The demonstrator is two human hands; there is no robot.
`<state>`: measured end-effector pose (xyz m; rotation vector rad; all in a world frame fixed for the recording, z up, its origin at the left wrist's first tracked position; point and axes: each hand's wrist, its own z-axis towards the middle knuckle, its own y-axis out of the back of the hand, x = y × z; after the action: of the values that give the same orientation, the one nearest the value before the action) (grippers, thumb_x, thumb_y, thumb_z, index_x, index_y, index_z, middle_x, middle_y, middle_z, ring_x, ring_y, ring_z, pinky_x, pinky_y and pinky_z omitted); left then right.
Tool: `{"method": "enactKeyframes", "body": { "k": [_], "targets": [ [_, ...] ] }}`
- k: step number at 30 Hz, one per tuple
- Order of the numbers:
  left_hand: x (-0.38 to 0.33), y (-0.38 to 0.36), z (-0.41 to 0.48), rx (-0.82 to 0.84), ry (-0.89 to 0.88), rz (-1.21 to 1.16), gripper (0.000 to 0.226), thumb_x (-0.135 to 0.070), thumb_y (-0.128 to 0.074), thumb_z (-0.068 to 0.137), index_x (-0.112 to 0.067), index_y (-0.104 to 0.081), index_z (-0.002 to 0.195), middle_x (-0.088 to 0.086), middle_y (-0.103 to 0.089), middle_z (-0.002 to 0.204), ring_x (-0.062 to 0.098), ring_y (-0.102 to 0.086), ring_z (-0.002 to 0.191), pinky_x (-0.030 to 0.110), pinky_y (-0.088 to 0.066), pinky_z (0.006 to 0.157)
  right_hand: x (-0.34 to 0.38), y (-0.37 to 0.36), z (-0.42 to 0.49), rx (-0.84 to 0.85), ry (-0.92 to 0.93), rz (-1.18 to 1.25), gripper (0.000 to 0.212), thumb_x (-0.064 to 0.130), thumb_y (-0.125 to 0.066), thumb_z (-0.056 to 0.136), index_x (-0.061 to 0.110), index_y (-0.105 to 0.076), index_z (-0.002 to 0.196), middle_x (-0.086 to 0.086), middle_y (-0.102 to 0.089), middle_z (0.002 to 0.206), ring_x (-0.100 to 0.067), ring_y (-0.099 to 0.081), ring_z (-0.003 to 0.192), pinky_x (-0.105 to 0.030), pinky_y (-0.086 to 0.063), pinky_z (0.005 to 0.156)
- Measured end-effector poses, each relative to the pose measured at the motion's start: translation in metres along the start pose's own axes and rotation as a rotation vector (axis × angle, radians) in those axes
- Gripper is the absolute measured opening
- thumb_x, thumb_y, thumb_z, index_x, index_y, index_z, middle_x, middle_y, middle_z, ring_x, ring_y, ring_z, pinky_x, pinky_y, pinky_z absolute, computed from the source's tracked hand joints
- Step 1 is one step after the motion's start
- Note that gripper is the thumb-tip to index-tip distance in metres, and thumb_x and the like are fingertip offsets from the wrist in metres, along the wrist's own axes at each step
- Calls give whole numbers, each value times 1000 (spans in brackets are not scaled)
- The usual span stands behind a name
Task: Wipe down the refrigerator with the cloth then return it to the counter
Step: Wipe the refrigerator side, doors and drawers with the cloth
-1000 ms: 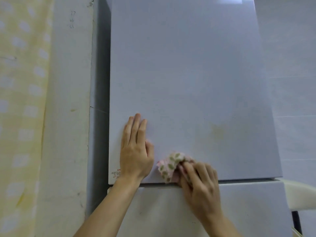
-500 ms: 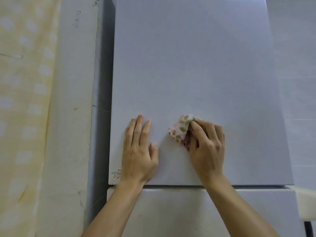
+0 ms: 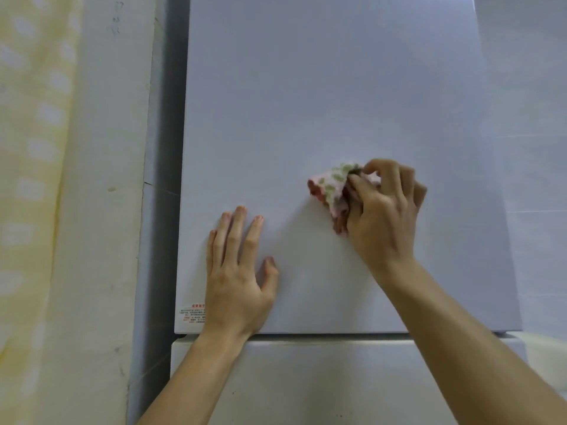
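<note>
now, cloth [image 3: 329, 185] on the fridge [image 3: 306, 87]

here my right hand [image 3: 383, 216] grips the cloth, bunched into a wad, against the top door [image 3: 337, 56] of the fridge. it sits right of the door's middle, well above the door's near edge. my fingers [image 3: 389, 176] and thumb are curled round the wad and pinch it tight. most of it sticks out to the left of my knuckles. it is pink with green leaf spots, and it touches the door.

my left hand [image 3: 239, 271] lies flat on the same door, lower and to the left, well apart from the cloth. its fingers are straight and close together, tips pointing up, with the thumb spread out to the right. it holds nothing and only rests on the panel. its wrist crosses the seam between the top door and the low door [image 3: 306, 378]. both forearms reach in from the near edge, bare.

a small sticker [image 3: 191, 314] with red and dark print sits at the near left corner of the top door, just beside my left hand. the print is too small to read. left of the fridge runs a dark gap, then a white wall [image 3: 107, 210] with scuffs and faint marks far up. further left hangs a pale yellow curtain [image 3: 30, 179] with white spots. right of the fridge are pale tiles [image 3: 537, 118].
</note>
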<state>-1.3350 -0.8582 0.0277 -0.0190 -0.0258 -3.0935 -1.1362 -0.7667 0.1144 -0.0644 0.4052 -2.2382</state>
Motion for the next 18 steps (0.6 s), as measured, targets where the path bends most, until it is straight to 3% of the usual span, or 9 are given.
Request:
{"method": "enactKeyframes", "body": {
  "k": [3,6,10,13,18],
  "targets": [
    [-1,1,1,5,19,3,66,-34,-44,97,-18,-37,161,3,-22,173,24,-10,163,44,-9,133,5,4,-11,31,-31,32,21,15,-60,96,7,-78,102,-9,-68,104,-28,-51,99,-39,-44,78],
    [-5,2,0,25,26,22,67,-33,-43,96,-18,-35,161,4,-20,174,25,-9,163,43,-6,133,9,33,-87,104,-10,25,21,8,-62,97,4,-76,112,-11,-69,101,-32,-55,102,-42,-47,82],
    [-12,4,3,35,47,31,66,-27,-47,96,-14,-36,160,7,-21,173,27,-10,162,49,-13,132,-6,73,-157,207,81,-25,21,10,-61,95,3,-77,106,-8,-66,91,-30,-55,95,-42,-46,81],
    [-23,2,4,27,31,17,67,-23,-51,94,-11,-37,159,7,-22,173,28,-12,162,46,-11,132,-17,72,-126,237,92,26,19,10,-61,94,3,-75,104,-9,-69,105,-31,-58,95,-40,-50,79],
    [-51,-9,14,48,-89,-16,67,-24,-48,92,-14,-42,157,8,-26,172,28,-15,162,45,-8,133,-36,34,-17,117,28,17,33,17,-50,89,4,-76,104,-12,-70,112,-35,-60,102,-38,-54,67]
  ]
}}
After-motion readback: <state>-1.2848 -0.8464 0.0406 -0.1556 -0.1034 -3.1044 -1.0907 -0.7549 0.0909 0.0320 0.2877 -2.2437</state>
